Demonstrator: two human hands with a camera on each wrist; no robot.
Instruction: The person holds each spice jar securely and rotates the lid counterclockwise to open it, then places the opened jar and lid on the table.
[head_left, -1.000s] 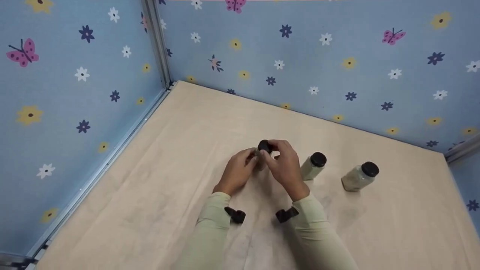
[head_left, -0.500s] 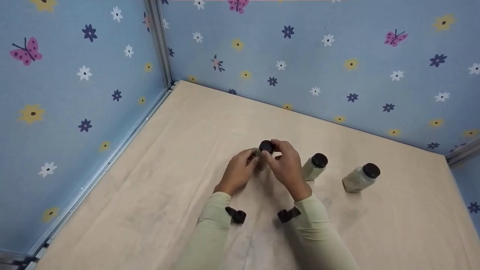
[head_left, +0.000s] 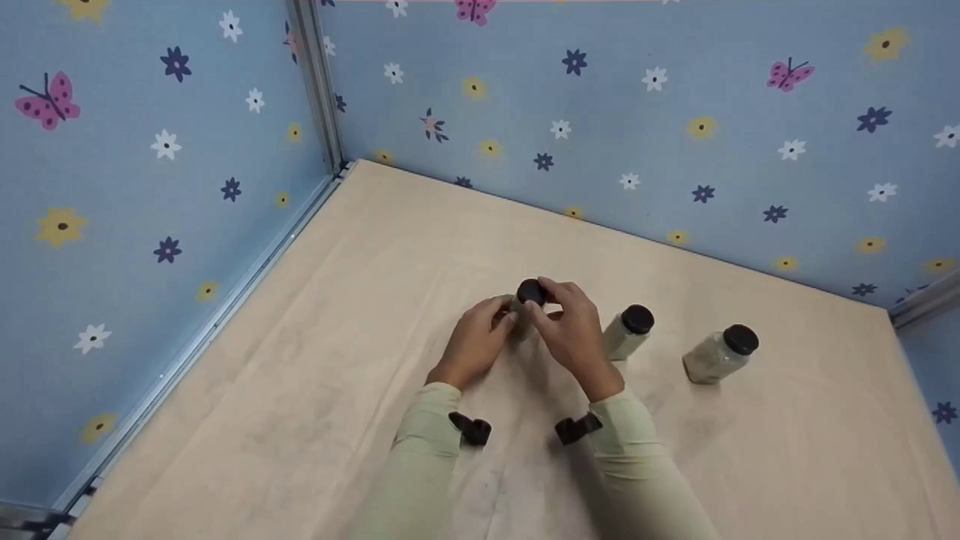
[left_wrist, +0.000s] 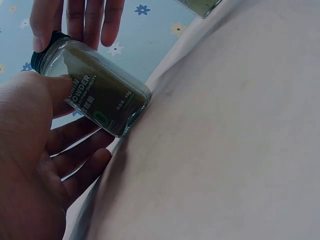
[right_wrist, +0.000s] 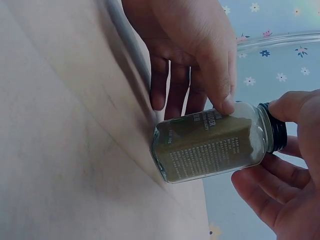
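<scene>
A glass spice jar (left_wrist: 95, 82) of brownish-green powder, with a printed label and a black screw lid (head_left: 532, 291), stands between both hands close over the cloth. My left hand (head_left: 472, 337) holds the jar's body, its thumb across the label in the left wrist view. The right hand (head_left: 566, 322) pinches the lid between thumb and fingers. In the right wrist view the jar (right_wrist: 210, 145) shows rows of small print, and the lid (right_wrist: 274, 127) sits on its neck under the right thumb.
Just right of the right hand stands a second black-lidded jar (head_left: 626, 334). A third jar (head_left: 716, 356) stands further right. Pale cloth (head_left: 300, 375) covers the table; blue patterned walls (head_left: 562, 112) rise at the back and left.
Almost nothing differs. The hands stay on the jar and its lid, with only slight shifts of the right hand and of the whole view.
</scene>
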